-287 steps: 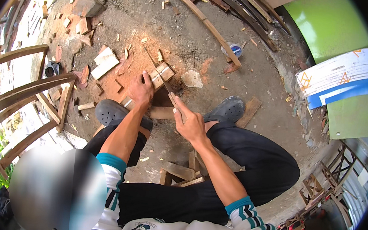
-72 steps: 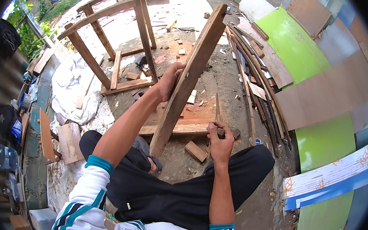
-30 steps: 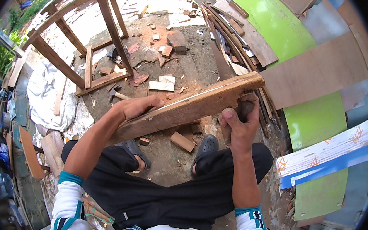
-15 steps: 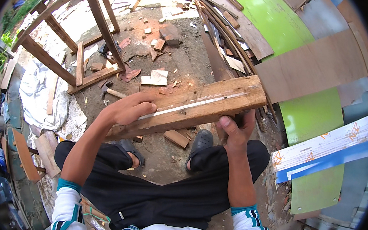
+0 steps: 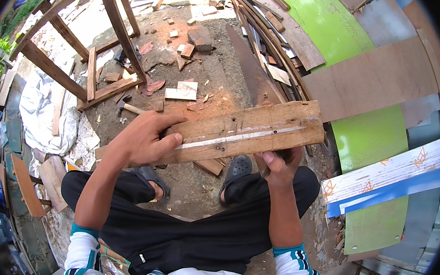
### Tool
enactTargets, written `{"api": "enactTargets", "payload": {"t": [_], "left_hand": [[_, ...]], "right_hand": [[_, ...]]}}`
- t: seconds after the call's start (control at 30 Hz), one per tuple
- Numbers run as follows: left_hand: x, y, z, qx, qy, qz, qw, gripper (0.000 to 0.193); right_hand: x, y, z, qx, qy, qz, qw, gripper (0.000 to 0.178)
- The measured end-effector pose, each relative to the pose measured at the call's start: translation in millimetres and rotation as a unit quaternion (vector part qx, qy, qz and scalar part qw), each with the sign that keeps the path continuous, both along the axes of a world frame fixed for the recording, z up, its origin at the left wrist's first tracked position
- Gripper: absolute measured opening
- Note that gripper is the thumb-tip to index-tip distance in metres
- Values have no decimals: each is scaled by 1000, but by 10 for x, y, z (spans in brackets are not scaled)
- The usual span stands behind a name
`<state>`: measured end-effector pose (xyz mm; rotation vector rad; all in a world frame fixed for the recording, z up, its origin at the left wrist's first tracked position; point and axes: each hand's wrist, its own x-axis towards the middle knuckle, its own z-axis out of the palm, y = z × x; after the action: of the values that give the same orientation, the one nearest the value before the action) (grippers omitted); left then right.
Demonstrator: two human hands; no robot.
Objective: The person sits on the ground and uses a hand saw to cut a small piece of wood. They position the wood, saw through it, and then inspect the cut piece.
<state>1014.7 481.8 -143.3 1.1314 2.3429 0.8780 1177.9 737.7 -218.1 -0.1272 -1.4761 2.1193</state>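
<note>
A length of rough brown timber point(image 5: 246, 132), with a white streak along its face, lies slantwise before me above my knees. My left hand point(image 5: 149, 136) is closed around its left part, thumb on the front face. My right hand point(image 5: 280, 166) is closed just below the right end, around what looks like the handle of a handsaw; the timber partly hides this grip. The saw's rusty brown blade point(image 5: 247, 66) points away from me beyond the timber's far edge.
A wooden frame with legs point(image 5: 64, 35) stands far left, beside white sheeting point(image 5: 49, 112). A hammer point(image 5: 130, 108) and several wood offcuts point(image 5: 182, 90) lie on the ground. Long thin strips point(image 5: 270, 42) are stacked at the right, by green panels point(image 5: 372, 135).
The timber has turned so more of its streaked face shows, and its right end has dropped slightly. The saw blade reaches farther out. Both hands keep their grip.
</note>
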Motion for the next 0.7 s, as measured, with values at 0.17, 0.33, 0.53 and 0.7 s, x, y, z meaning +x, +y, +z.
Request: {"api": "enactTargets", "payload": {"t": [0.17, 0.33, 0.53, 0.7], "left_hand": [[11, 31, 86, -62, -44, 1, 997, 66], [-21, -3, -78, 31, 24, -33, 999, 75], [12, 20, -166, 10, 101, -22, 995, 83], [-178, -30, -357, -2, 161, 43, 986, 79]], "right_hand": [[-59, -79, 184, -45, 12, 21, 999, 62], [-105, -110, 265, -47, 24, 26, 998, 64], [-192, -5, -6, -5, 7, -15, 1000, 56], [-300, 95, -10, -45, -58, -32, 997, 52]]}}
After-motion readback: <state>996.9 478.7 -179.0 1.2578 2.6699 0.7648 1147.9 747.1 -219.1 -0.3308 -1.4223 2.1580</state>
